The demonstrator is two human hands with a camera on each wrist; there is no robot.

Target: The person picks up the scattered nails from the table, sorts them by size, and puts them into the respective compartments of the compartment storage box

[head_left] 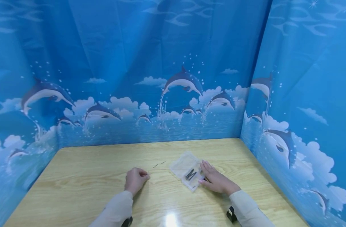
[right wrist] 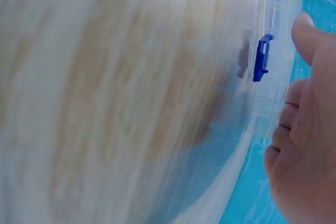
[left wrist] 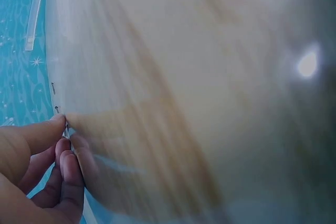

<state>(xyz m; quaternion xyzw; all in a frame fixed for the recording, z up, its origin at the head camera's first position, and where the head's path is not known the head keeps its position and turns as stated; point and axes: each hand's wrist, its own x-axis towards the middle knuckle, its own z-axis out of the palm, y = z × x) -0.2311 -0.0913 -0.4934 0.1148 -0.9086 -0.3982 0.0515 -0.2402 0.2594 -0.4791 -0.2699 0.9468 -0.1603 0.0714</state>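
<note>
My left hand (head_left: 135, 180) pinches a thin, dark nail (head_left: 148, 173) between thumb and fingertips, holding it upright close over the table. Just beyond lie two more thin nails (head_left: 155, 165), one behind the other; the left wrist view shows them past the thumb. To the right stands a clear plastic box (head_left: 177, 165) with its lid folded back. Several dark metal pieces (head_left: 190, 174) lie together inside it. My right hand (head_left: 216, 181) rests along the box's right side, fingers extended. In the right wrist view a blue latch (right wrist: 262, 59) shows on the box's side.
The wood-grain table (head_left: 85, 176) has a rounded back edge. Blue dolphin-print curtains (head_left: 127, 63) hang behind it and along the right side. A bright light reflection shows near the table's front.
</note>
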